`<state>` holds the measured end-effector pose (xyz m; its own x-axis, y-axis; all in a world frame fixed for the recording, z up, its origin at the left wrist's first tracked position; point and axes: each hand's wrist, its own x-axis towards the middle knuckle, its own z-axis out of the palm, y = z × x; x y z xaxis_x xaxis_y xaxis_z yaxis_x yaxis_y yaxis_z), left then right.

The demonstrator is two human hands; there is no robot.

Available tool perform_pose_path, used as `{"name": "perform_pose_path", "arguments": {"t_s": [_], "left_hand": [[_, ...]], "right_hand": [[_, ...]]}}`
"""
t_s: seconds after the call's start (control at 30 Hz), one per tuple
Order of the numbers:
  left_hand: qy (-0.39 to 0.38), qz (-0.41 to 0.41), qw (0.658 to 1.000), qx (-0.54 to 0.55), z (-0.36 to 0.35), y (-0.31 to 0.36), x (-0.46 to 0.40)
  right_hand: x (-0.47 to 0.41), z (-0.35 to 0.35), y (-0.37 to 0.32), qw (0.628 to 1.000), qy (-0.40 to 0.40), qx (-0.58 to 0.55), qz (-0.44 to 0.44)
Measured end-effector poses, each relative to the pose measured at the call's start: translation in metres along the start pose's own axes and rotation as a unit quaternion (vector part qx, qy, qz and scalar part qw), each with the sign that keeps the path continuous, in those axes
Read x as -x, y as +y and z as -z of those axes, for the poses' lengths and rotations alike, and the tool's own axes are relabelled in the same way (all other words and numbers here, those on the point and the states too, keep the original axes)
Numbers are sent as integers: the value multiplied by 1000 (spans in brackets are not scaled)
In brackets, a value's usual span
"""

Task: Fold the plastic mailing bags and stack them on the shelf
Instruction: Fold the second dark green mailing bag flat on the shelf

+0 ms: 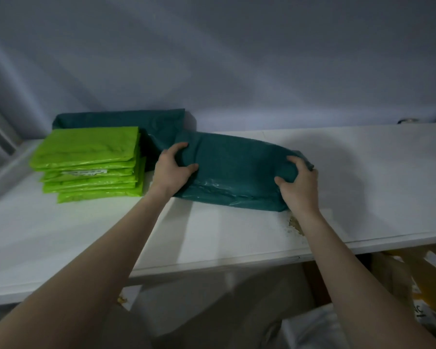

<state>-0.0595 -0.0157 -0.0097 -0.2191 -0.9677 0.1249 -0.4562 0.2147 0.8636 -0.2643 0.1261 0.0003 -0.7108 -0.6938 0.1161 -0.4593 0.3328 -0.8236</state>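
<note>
White laminate forms the shelf (237, 233), which runs across the whole view against a pale grey-blue wall (237, 59). A worn, chipped patch (295, 224) is seen on its surface near the right wrist. Below its front edge, brown cardboard boxes (413, 278) are partly seen at the lower right.

At the middle of the shelf a folded dark teal mailing bag (237, 170) is laid flat, with its long side running left to right. It is grasped at both ends: the left hand (173, 170) is curled over its left end, thumb on top, and the right hand (298, 182) is clamped round its right end, where the plastic is bunched under the fingers.

Behind and to the left, more dark teal bags (121, 119) are piled against the wall, and the held bag's far left corner is touching or overlapping them.

At the left of the shelf, just beside the left hand, a stack of folded lime green bags (91, 162) is set, slightly fanned toward the front. A white label (84, 172) is seen on one of them; its print cannot be read.
</note>
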Motion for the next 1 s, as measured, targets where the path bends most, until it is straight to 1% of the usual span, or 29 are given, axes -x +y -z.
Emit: {"name": "perform_pose_path", "arguments": {"t_s": [0.17,0.23,0.4,0.53,0.63,0.73,0.83,1.0], "left_hand": [[68,-72,995,-14,43,32,-17],[97,-86,991,-24,70,41,-28],[142,-76,986,-48,148,28,-59],[167,-40,983,-67,197,1,-83],[165,-16,982,-91,224,-22,-102],[148,7,984,-96,236,-42,-118],[123,27,985,-120,234,-58,-128],[67,85,981,-161,228,-82,-143]], "right_hand": [[-7,-8,-47,999,26,-14,35],[-11,-18,-73,998,24,-13,53],[-19,-75,-142,994,-12,-6,105],[-20,-126,-183,989,-44,8,139],[-26,-160,-206,986,-54,34,153],[-34,-188,-216,985,-63,45,155],[-40,-210,-211,984,-79,78,138],[-49,-235,-191,976,-101,123,151]]}}
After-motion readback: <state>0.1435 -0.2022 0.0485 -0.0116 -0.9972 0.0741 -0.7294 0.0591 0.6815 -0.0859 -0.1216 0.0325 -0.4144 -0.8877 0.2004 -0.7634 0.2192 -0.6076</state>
